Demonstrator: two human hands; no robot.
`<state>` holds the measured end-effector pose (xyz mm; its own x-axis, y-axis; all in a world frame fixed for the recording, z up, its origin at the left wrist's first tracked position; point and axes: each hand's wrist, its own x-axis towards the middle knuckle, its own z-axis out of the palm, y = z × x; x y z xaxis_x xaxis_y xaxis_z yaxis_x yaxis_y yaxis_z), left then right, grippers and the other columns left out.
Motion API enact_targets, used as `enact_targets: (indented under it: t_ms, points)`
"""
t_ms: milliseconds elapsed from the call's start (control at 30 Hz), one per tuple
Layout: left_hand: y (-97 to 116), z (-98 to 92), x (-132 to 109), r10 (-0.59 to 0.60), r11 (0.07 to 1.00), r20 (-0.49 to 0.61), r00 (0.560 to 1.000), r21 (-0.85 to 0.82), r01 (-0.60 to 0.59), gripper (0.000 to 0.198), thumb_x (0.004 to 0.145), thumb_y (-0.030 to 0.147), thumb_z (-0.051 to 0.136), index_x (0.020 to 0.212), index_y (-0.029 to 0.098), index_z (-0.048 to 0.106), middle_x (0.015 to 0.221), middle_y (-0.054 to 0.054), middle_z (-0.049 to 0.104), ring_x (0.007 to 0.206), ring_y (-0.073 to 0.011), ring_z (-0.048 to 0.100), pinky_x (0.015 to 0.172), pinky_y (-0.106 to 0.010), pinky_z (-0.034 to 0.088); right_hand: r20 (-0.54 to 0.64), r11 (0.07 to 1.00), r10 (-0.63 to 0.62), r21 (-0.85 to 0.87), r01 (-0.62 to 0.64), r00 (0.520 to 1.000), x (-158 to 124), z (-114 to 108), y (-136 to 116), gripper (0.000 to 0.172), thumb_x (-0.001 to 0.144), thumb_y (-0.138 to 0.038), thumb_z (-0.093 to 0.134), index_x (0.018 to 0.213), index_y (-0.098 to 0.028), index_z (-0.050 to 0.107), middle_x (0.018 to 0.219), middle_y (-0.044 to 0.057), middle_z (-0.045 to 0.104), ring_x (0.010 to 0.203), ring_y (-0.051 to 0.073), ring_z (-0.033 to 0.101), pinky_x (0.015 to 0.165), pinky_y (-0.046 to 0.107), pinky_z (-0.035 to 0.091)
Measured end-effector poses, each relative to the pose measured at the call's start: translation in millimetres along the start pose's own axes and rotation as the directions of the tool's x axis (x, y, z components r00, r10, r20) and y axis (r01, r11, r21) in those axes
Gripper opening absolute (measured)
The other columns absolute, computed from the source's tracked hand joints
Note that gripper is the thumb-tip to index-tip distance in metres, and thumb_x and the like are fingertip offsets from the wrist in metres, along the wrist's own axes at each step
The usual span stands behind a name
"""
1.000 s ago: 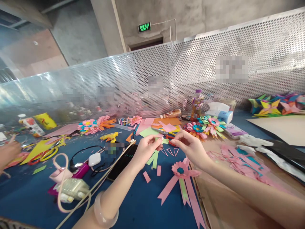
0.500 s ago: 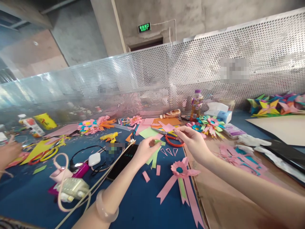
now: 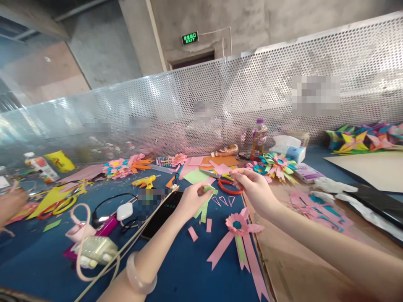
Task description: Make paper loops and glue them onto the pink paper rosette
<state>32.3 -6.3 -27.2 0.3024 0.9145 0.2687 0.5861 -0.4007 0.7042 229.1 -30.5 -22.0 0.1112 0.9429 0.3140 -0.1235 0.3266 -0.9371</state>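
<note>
My left hand (image 3: 193,200) is closed in a pinch on a small green paper piece (image 3: 210,189). Just to its right, my right hand (image 3: 254,185) is closed too, thumb and fingertips together; anything between them is too small to make out. Red-handled scissors (image 3: 229,188) lie under its fingertips. Below the hands are green paper strips (image 3: 204,213), several pink paper triangle outlines (image 3: 223,201) and small pink paper rectangles (image 3: 193,233). A pink paper flower (image 3: 236,214) with a blue centre and hanging ribbon tails rests on the blue table nearer me.
A black phone (image 3: 162,218), a white cable (image 3: 132,235) and a magenta power strip (image 3: 105,226) lie left. Beyond are a yellow glue gun (image 3: 145,181) and a drink bottle (image 3: 260,140). Another person's hand (image 3: 11,205) is at far left. A perforated metal screen (image 3: 151,109) stands behind.
Both hands stay almost in place. The green paper piece in my left hand has turned slightly and shows more, and my right fingertips have shifted a little.
</note>
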Motion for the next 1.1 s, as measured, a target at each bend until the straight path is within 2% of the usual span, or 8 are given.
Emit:
enact_targets:
  t_ms: [167,433,733,900,1100]
  points:
    - [-0.6,0.3,-0.2,0.007,1.000,0.006,1.000,0.010,-0.007,0.024,0.079,0.036,0.057,0.093,0.020,0.067,0.087,-0.003,0.069,0.078,-0.0189,0.062,0.074,-0.028,0.046,0.032,1.000,0.009,0.019,-0.009,0.999,-0.9,1.1,-2.1,0.022,0.076,-0.039,0.062,0.073,-0.018,0.061,0.063,-0.003,0.052,0.056,0.010,0.042,0.056,0.025,0.032]
    - [-0.9,-0.2,-0.8,-0.004,1.000,0.004,1.000,0.023,0.004,0.026,0.079,0.038,0.057,0.093,0.019,0.067,0.085,-0.003,0.068,0.078,-0.0191,0.061,0.073,-0.028,0.045,0.076,0.999,0.002,0.042,-0.006,0.997,-4.2,2.3,-2.4,0.023,0.078,-0.038,0.061,0.073,-0.016,0.060,0.062,-0.004,0.048,0.055,0.008,0.038,0.055,0.025,0.029]
    - [1.9,-2.0,-1.4,0.002,0.999,0.002,1.000,0.036,-0.002,0.026,0.079,0.038,0.056,0.092,0.019,0.068,0.084,-0.002,0.069,0.076,-0.0184,0.061,0.071,-0.026,0.045,0.067,0.999,0.022,0.036,-0.024,0.997,-5.8,5.2,-4.6,0.020,0.077,-0.035,0.061,0.069,-0.016,0.059,0.061,-0.003,0.048,0.056,0.009,0.038,0.056,0.026,0.027]
    - [1.4,-2.9,-0.5,0.006,0.998,-0.006,1.000,0.058,-0.006,0.027,0.079,0.038,0.057,0.093,0.019,0.068,0.082,-0.002,0.068,0.075,-0.0185,0.061,0.070,-0.027,0.045,0.053,0.997,0.048,0.051,-0.051,0.997,-5.0,4.3,-2.4,0.018,0.076,-0.033,0.060,0.075,-0.015,0.063,0.060,-0.003,0.049,0.055,0.010,0.038,0.056,0.027,0.027]
    - [2.2,-2.4,-1.9,0.016,0.997,-0.004,1.000,0.078,-0.016,0.025,0.080,0.037,0.055,0.092,0.020,0.068,0.082,-0.003,0.068,0.075,-0.0185,0.061,0.070,-0.027,0.045,0.039,0.995,0.065,0.072,-0.067,0.997,-3.1,3.8,2.6,0.023,0.080,-0.032,0.052,0.083,-0.014,0.066,0.060,-0.003,0.049,0.056,0.010,0.039,0.054,0.027,0.025]
